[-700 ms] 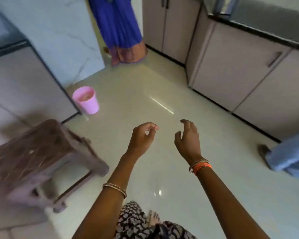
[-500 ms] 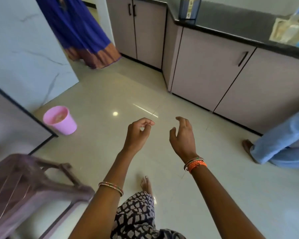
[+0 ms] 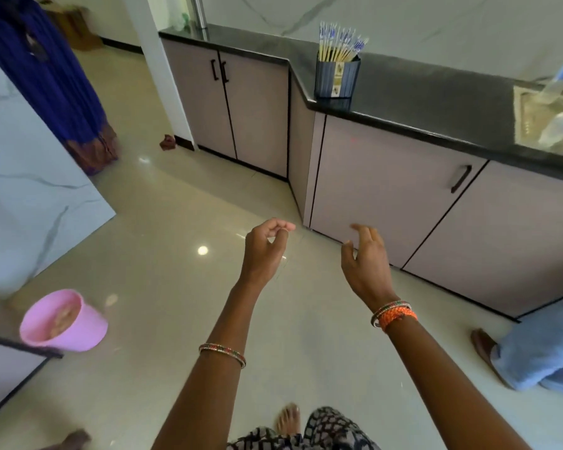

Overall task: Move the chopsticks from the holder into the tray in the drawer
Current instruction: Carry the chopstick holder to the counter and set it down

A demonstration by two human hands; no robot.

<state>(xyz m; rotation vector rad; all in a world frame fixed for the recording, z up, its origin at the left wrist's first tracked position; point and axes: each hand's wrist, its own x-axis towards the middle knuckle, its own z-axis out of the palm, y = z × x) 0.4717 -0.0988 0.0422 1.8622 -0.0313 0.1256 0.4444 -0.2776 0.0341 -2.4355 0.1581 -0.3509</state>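
Observation:
Several chopsticks (image 3: 340,43) with blue-patterned tops stand upright in a dark blue holder (image 3: 337,77) on the black countertop (image 3: 403,89), at its corner. My left hand (image 3: 264,251) hangs in the air over the floor with fingers loosely curled and holds nothing. My right hand (image 3: 366,264) is raised beside it with relaxed, spread fingers, also empty, in front of a pale cabinet front (image 3: 381,190). Both hands are far below and in front of the holder. No open drawer or tray is visible.
Pale cabinets with black handles (image 3: 461,178) run under the counter. A sink (image 3: 546,125) with bottles sits at the right. A pink bucket (image 3: 62,321) stands on the floor at left. A person in blue cloth (image 3: 46,79) stands far left; another person's foot and blue trouser leg (image 3: 533,352) are at right.
The view has swung right and up: the stool left the frame, the counter and chopstick holder came into full view. Both hands stay raised and empty, now nearer the cabinets.

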